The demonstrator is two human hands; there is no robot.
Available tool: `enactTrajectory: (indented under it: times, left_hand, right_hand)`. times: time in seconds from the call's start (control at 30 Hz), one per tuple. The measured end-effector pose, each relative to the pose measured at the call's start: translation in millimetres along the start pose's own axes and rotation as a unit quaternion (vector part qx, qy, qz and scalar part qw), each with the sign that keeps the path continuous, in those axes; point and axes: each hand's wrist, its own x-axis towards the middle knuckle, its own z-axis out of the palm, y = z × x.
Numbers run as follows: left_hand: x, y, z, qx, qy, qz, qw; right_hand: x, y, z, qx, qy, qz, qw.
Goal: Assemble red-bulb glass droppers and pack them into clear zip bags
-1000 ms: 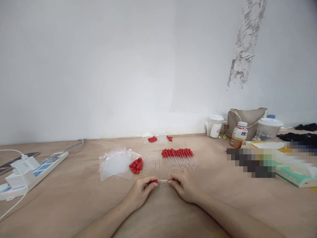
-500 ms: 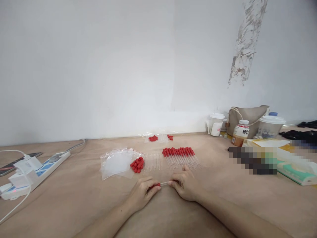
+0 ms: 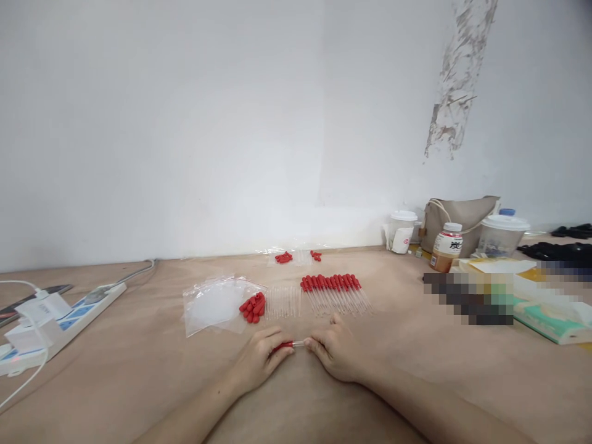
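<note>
My left hand (image 3: pixel 262 356) pinches a red rubber bulb (image 3: pixel 284 345). My right hand (image 3: pixel 335 350) grips a clear dropper tube (image 3: pixel 298 344) whose left end meets the bulb's mouth; how deep it sits inside I cannot tell. Just beyond my left hand lies a pile of loose red bulbs (image 3: pixel 252 307). Beside it is a row of bare clear tubes (image 3: pixel 283 302). Past my right hand, several droppers (image 3: pixel 333 293) with red bulbs on their tubes lie side by side, bulbs toward the wall.
Clear plastic bags (image 3: pixel 215 306) lie flat at the left of the pile. By the wall is another bag with red bulbs (image 3: pixel 283 257). A power strip (image 3: pixel 87 314) stands far left. At right are a lidded cup (image 3: pixel 401 233), a bottle (image 3: pixel 446 248) and a tissue pack (image 3: pixel 550 317).
My right hand has come a little closer to my left, so less tube shows between them. More of the red bulb is visible beyond my left fingertips. The view has shifted slightly.
</note>
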Motion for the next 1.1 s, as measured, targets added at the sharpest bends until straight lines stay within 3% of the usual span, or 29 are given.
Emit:
enactTrajectory:
  times: [0.17, 0.3, 0.43, 0.5, 0.6, 0.8, 0.93, 1.1]
  left_hand:
    - [-3.4, -10.4, -8.6, -0.003, 0.047, 0.024, 0.999]
    - [-7.6, -14.7, -8.0, -0.041, 0.078, -0.039, 0.995]
    - [-8.1, -15.7, -4.8, -0.054, 0.050, -0.122, 0.990]
    - [-7.2, -15.0, -3.9, -0.037, 0.019, -0.122, 0.992]
    - [-6.3, -13.5, -2.9, 0.004, -0.002, -0.113, 0.994]
    - [-7.6, -11.3, -3.1, 0.015, -0.018, -0.113, 0.993]
    - [-7.7, -8.8, -5.6, -0.005, -0.020, -0.118, 0.993]
    - [-6.3, -6.1, -6.5, 0.001, -0.024, -0.113, 0.993]
  right_hand:
    - [-1.2, -5.5, -11.8, -0.017, 0.000, -0.035, 0.999]
    - [-4.2, 2.8, -21.5, -0.024, 0.035, -0.005, 0.999]
    - [5.2, 38.4, -29.3, 0.025, 0.093, 0.166, 0.981]
    - [15.4, 59.5, -31.8, 0.049, 0.101, 0.276, 0.955]
    - [31.5, 81.0, -31.0, 0.053, 0.101, 0.357, 0.927]
    - [40.2, 86.0, -15.8, 0.049, 0.097, 0.380, 0.919]
    - [34.5, 80.7, -14.1, 0.024, 0.133, 0.378, 0.916]
    - [42.2, 56.6, -17.0, -0.007, 0.120, 0.308, 0.944]
